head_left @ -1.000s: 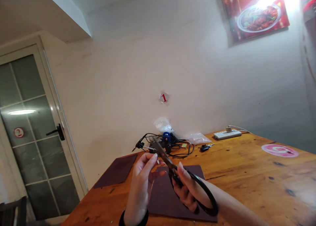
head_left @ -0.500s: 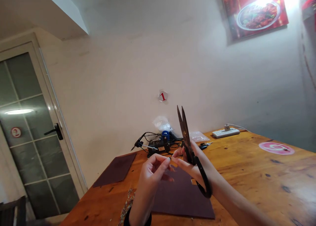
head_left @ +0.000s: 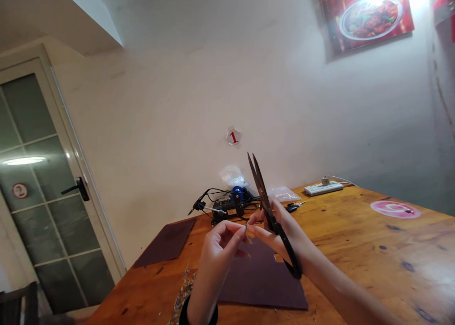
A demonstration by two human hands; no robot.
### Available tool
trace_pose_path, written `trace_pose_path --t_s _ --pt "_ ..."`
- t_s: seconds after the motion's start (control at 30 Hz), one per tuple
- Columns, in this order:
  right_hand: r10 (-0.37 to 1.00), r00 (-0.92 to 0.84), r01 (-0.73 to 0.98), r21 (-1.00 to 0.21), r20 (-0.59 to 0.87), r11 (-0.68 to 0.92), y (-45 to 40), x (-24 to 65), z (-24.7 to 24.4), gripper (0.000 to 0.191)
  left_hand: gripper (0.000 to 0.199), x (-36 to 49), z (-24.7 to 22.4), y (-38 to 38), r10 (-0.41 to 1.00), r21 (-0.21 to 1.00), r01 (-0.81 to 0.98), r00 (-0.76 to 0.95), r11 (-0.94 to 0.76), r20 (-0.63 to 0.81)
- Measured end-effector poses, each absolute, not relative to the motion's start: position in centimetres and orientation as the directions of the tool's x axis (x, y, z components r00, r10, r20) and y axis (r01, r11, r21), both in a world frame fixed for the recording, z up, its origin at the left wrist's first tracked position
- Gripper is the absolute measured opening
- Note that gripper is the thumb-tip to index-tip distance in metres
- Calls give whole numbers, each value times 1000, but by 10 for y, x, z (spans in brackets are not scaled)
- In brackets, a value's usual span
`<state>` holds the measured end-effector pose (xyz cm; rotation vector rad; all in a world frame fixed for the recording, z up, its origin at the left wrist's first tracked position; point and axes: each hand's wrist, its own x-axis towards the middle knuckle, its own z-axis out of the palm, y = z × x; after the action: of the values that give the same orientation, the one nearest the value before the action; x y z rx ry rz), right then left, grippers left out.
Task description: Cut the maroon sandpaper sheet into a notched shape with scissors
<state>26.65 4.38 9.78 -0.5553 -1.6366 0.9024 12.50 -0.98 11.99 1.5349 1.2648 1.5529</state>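
The right hand (head_left: pixel 281 234) grips black-handled scissors (head_left: pixel 262 192), blades parted; the left hand (head_left: pixel 216 255) pinches something tiny (head_left: pixel 246 226); a slip could cut that hand.

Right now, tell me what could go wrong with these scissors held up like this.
The parted blades of the black-handled scissors in the right hand sit beside the left hand, so a slip could nick it. The small piece pinched in its fingertips could drop. The loose bits at the wooden table's edge might spill off.
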Motion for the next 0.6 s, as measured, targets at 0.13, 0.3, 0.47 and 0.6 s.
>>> trace_pose_path --t_s 0.13,0.3,0.47,0.6 --pt "757 -223 -98 -787 614 610 47 265 95 25 26 124 118 -10 917 919 182 -134 -351 376" --pt "746 -178 -125 -766 642 630 53 260 90 25 27 122 115 -5 935 942 135 -142 -308 326" --pt "746 -98 -73 -752 659 655 57 252 79 24 31 122 108 2 927 941 85 -165 -326 336" --pt "748 -74 2 -750 660 662 60 251 72 26 27 124 104 4 899 915 153 -183 -373 397"
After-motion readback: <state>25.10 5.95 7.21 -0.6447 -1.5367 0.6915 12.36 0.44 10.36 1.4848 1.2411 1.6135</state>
